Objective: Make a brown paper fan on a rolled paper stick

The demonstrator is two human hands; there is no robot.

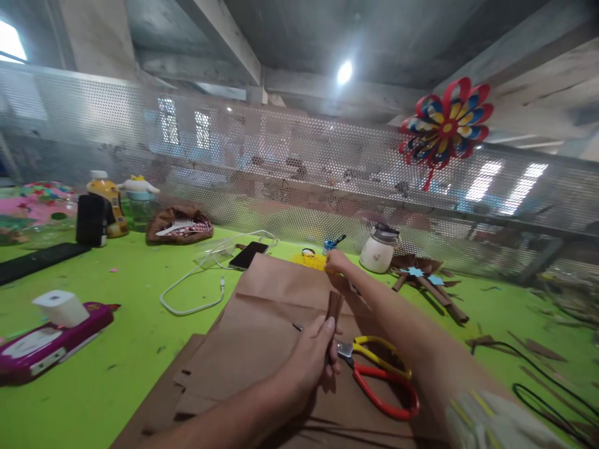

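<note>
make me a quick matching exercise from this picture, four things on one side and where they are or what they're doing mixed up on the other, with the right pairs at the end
1. left hand
2. right hand
3. scissors
4. flower

A. lying on the brown paper
B. up high by the mesh
C. gripping brown strips
D. at the edge of the yellow pile

Right pairs: 1-C, 2-D, 3-A, 4-B

Craft workshop, bare concrete beams [224,37], perforated screen [290,165], scissors [381,372], brown paper [248,355]
</note>
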